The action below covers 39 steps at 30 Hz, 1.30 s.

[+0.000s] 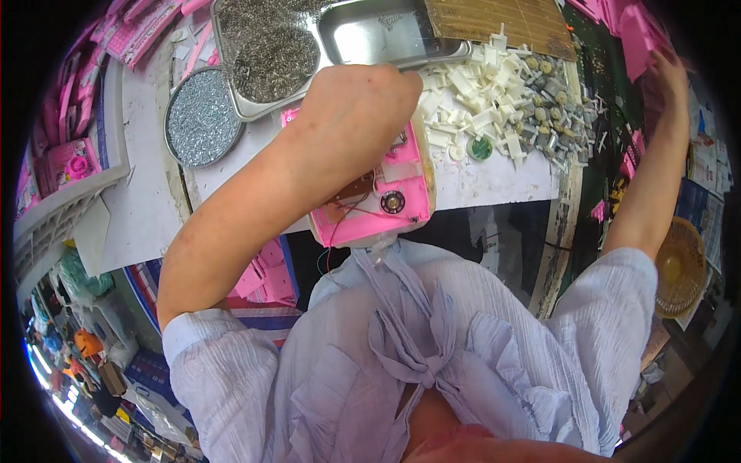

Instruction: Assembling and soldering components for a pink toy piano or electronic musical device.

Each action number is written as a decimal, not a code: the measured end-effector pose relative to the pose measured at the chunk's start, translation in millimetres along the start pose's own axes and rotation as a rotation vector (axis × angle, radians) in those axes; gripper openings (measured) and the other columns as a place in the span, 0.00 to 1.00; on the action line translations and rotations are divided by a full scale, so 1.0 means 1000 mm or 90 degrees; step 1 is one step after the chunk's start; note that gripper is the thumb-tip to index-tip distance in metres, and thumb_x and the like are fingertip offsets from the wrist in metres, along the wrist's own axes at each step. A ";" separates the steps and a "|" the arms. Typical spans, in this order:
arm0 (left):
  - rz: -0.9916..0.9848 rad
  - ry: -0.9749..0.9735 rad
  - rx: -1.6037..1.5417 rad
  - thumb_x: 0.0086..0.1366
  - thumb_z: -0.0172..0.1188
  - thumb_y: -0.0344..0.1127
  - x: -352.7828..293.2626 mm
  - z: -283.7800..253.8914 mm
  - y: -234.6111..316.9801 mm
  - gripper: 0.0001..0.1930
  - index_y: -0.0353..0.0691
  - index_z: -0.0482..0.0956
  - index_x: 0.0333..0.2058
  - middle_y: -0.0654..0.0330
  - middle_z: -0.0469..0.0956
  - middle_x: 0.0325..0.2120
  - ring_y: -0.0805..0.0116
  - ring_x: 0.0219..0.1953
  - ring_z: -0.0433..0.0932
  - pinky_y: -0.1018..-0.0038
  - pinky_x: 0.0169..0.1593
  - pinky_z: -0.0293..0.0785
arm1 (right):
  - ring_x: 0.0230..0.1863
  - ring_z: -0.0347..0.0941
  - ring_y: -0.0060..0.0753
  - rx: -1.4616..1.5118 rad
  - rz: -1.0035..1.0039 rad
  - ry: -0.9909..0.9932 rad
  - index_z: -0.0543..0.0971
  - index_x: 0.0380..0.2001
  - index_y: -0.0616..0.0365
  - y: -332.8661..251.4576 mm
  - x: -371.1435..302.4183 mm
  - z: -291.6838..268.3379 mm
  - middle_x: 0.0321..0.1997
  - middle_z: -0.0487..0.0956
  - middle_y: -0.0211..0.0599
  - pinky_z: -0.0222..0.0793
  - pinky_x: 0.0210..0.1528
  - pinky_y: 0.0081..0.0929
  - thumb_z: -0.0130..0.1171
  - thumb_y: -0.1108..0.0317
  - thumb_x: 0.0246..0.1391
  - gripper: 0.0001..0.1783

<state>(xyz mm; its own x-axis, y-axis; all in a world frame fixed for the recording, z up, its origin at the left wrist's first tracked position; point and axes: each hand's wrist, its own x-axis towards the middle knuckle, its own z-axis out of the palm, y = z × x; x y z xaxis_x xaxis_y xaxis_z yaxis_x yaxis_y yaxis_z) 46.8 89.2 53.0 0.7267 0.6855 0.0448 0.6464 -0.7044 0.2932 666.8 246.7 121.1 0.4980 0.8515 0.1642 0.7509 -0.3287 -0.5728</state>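
Note:
A pink plastic casing (363,217) lies in front of me at the table's near edge, its inside facing up. In it sit a small round black speaker (392,202), thin red and dark wires and a brown board. My left hand (374,96) is curled closed above the casing's far part; its fingers point away, and what they hold, if anything, is hidden. Far to the right, my right hand (668,73) is closed on the edge of a pink plastic piece (639,40), beside other pink pieces. The back of my left hand and forearm cover part of the casing.
A metal tray (239,99) with small screws or springs stands beyond my left hand. Left of it is a round dish of silvery pins (202,116). White plastic parts (471,92) and small motors (552,108) lie heaped right. A wicker basket (681,266) stands far right.

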 end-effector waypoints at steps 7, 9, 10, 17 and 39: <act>0.029 0.221 -0.163 0.58 0.66 0.31 -0.033 -0.011 -0.019 0.13 0.36 0.78 0.42 0.51 0.80 0.37 0.57 0.33 0.83 0.66 0.35 0.80 | 0.48 0.81 0.45 0.598 -0.193 -0.062 0.64 0.64 0.75 -0.116 -0.299 -0.021 0.56 0.76 0.59 0.84 0.48 0.34 0.61 0.76 0.56 0.33; -0.063 0.261 -0.408 0.62 0.67 0.32 -0.047 -0.019 -0.007 0.17 0.34 0.77 0.48 0.53 0.81 0.40 0.63 0.34 0.82 0.69 0.36 0.80 | 0.49 0.81 0.44 0.754 -0.137 -0.177 0.61 0.67 0.70 -0.135 -0.353 0.015 0.56 0.76 0.59 0.85 0.45 0.33 0.61 0.76 0.56 0.36; -0.124 0.261 -0.625 0.64 0.66 0.32 -0.052 -0.019 0.005 0.19 0.33 0.75 0.52 0.55 0.81 0.42 0.66 0.34 0.82 0.70 0.37 0.79 | 0.49 0.81 0.44 0.824 -0.094 -0.221 0.60 0.68 0.68 -0.145 -0.379 0.034 0.56 0.76 0.59 0.86 0.43 0.33 0.60 0.76 0.56 0.37; -0.243 0.371 -0.840 0.66 0.65 0.26 -0.075 -0.010 0.022 0.36 0.24 0.56 0.67 0.44 0.81 0.47 0.64 0.45 0.84 0.72 0.49 0.81 | 0.37 0.80 0.30 0.678 -0.069 -0.441 0.63 0.70 0.58 -0.198 -0.437 0.125 0.39 0.81 0.39 0.78 0.34 0.23 0.61 0.73 0.60 0.35; -0.445 0.187 -0.296 0.63 0.69 0.44 -0.141 0.027 0.047 0.42 0.35 0.59 0.70 0.55 0.78 0.21 0.58 0.22 0.80 0.66 0.27 0.74 | 0.22 0.73 0.40 0.188 -0.472 -0.435 0.73 0.63 0.55 -0.176 -0.461 0.157 0.21 0.76 0.39 0.69 0.30 0.37 0.63 0.71 0.59 0.28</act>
<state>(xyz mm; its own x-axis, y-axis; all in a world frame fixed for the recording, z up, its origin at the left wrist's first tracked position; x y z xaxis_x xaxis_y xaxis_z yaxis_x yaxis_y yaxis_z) -18.7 -45.7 34.6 0.0713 0.9953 -0.0657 0.7135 -0.0049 0.7007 236.8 -24.0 20.0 -0.4632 0.8783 0.1187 0.5863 0.4041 -0.7021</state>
